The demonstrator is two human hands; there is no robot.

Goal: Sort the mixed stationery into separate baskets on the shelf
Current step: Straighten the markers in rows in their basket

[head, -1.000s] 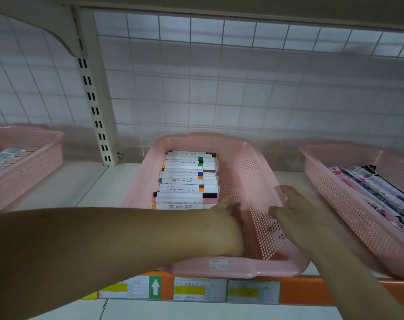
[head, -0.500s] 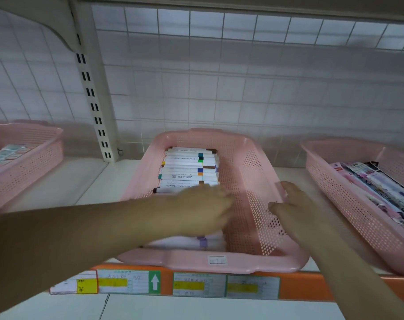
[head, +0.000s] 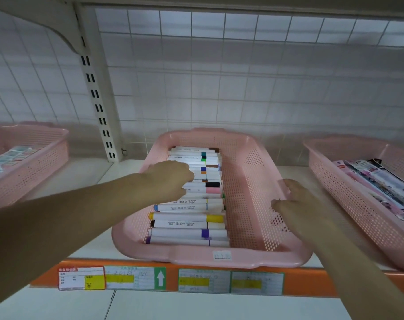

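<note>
**Both hands at the middle basket of markers**

Both hands reach forward onto a white shelf point(head: 85, 174) from bare forearms. I see the left hand point(head: 171, 179) lying on top of the markers point(head: 187, 224), knuckles up and fingers bent down onto them. The fingertips are hidden, so I cannot tell whether it pinches one. The right hand point(head: 295, 199) sits at the right wall of the middle basket point(head: 254, 257), thumb towards the inner side and fingers over the rim. It is blurred, and I cannot tell whether it clasps the rim or only rests there.

The markers are white-barrelled with caps of many colours. They lie crosswise in a stack along the left half of this pink perforated basket, while its right half shows bare mesh.

A left basket point(head: 35, 162), also pink, holds small pale boxed items point(head: 12, 155). A right basket point(head: 358, 204) holds flat printed packets point(head: 381, 181). Both stand apart from the middle one.

Price labels point(head: 136, 278) run along the orange shelf edge point(head: 311, 282) beneath. Behind is a white tiled wall point(head: 242, 77) with a slotted upright rail point(head: 97, 100).
</note>
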